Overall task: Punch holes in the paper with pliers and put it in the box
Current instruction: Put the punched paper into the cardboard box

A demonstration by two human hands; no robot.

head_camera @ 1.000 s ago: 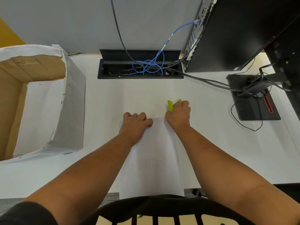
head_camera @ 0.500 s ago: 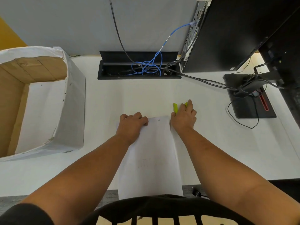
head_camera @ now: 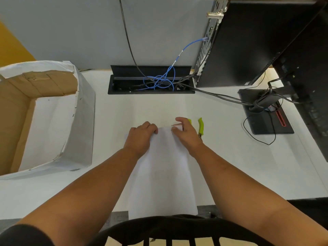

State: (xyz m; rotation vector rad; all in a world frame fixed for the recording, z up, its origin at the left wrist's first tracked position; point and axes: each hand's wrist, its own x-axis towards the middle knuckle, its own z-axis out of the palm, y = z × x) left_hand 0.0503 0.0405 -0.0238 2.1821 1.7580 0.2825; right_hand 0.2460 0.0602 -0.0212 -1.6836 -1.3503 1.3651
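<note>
A white sheet of paper lies on the desk in front of me, its near end hanging over the desk edge. My left hand grips the sheet's far left edge with curled fingers. At the far right corner, my right hand pinches the sheet between thumb and fingers. The green-handled pliers lie on the desk just right of that hand, with the handles spread and one handle partly hidden behind it. The open cardboard box, covered in white paper, stands at the left.
A black cable tray with blue and black cables sits in the desk at the back. A black computer case and a monitor stand base with cords occupy the right. A black chair back is at the bottom.
My right hand carried the pliers a little to the right, let them go on the desk and came back to the paper's far right corner. The left hand stayed on the paper.
</note>
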